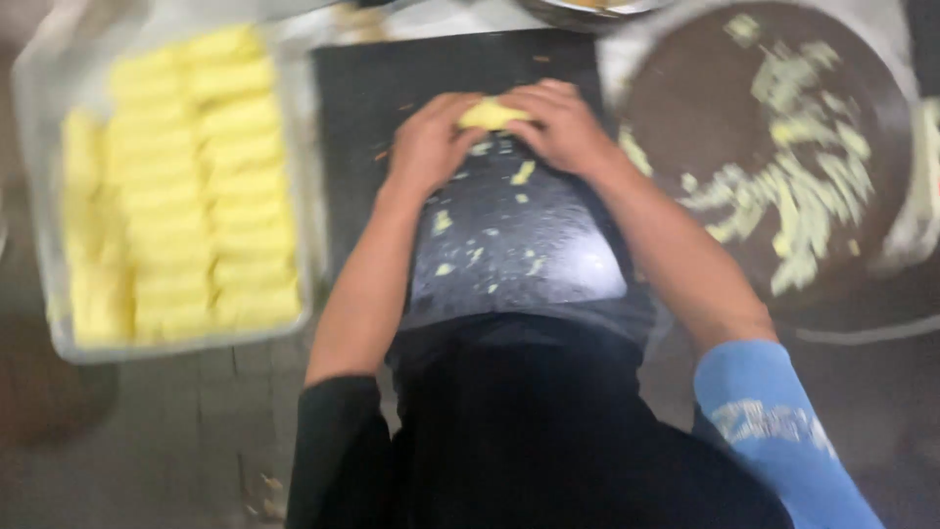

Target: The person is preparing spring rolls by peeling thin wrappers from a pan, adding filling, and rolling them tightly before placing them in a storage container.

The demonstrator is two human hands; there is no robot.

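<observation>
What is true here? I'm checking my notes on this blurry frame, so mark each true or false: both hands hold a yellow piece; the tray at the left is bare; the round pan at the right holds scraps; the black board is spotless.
1. Both the left hand and the right hand hold the yellow piece: true.
2. The tray is bare: false, it holds rows of yellow rolls.
3. The round pan holds yellow scraps: true.
4. The black board is spotless: false, yellow bits lie on it.
</observation>
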